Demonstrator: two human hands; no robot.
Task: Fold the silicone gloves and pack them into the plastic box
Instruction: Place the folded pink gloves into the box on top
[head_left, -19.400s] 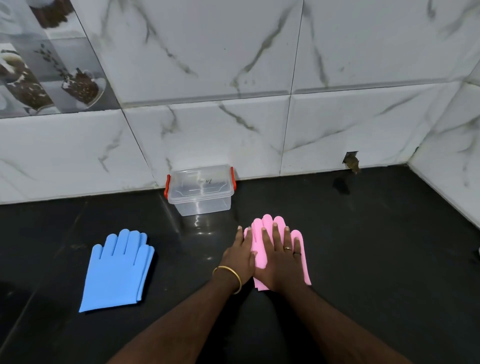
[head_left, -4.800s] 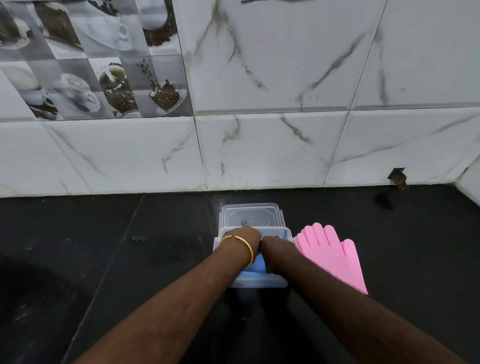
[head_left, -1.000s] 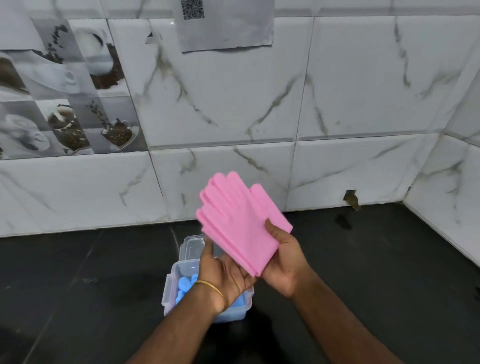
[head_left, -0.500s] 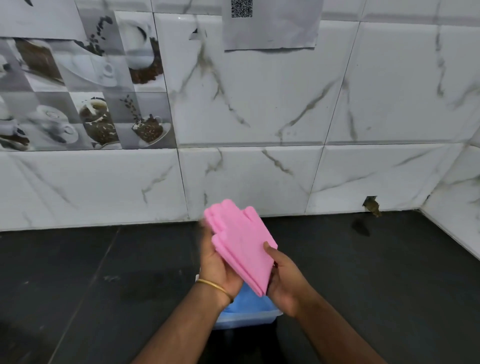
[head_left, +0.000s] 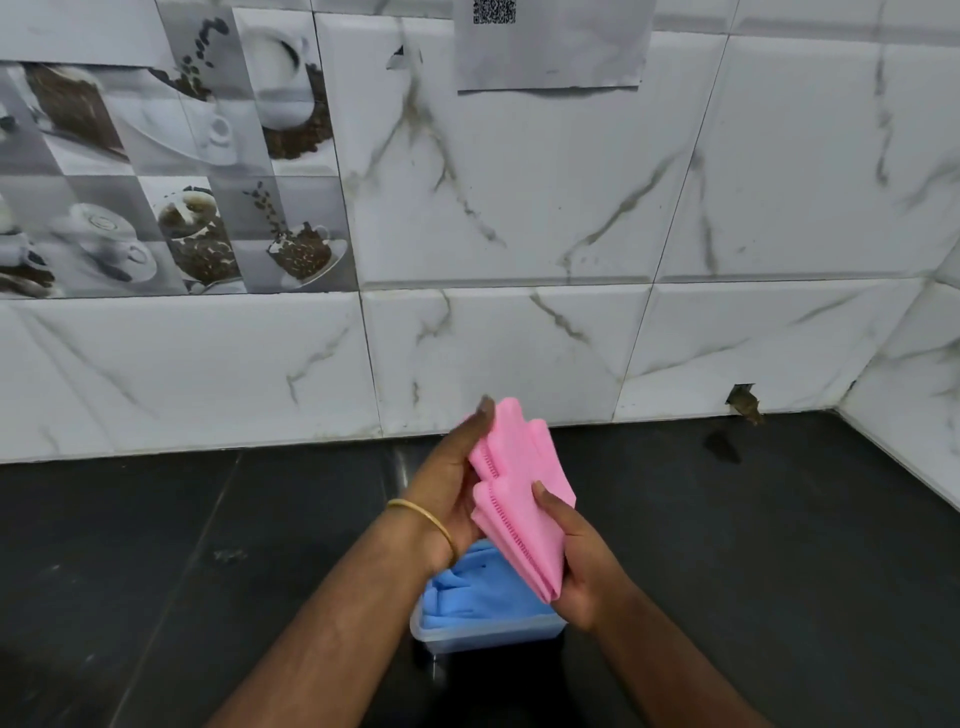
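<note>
- The left hand (head_left: 451, 486) and the right hand (head_left: 582, 558) are both raised above the black glossy stone surface (head_left: 182, 545), and together they hold the pink silicone gloves (head_left: 519, 493) in the air.
- The pink silicone gloves are folded; the folded edges point down toward the right palm and the finger parts point up, in front of the wall.
- The left hand grasps the gloves from the left side, with its fingers stretched up along the finger parts; a thin gold bangle (head_left: 427, 519) sits on the left wrist.
- The right hand grasps the lower end of the gloves, with the thumb pressed on the front face and the palm under the bottom fold.
- The clear plastic box (head_left: 483, 636) stands on the surface directly below the hands, open at the top.
- The blue silicone gloves (head_left: 478, 590) lie inside the box and fill it up to the rim.
- Behind the surface there is a wall of white marble-pattern tiles (head_left: 519, 208); at the upper left some tiles show coffee cups (head_left: 171, 171).
- A paper sheet with a QR code (head_left: 548, 44) is on the wall at the top.
</note>
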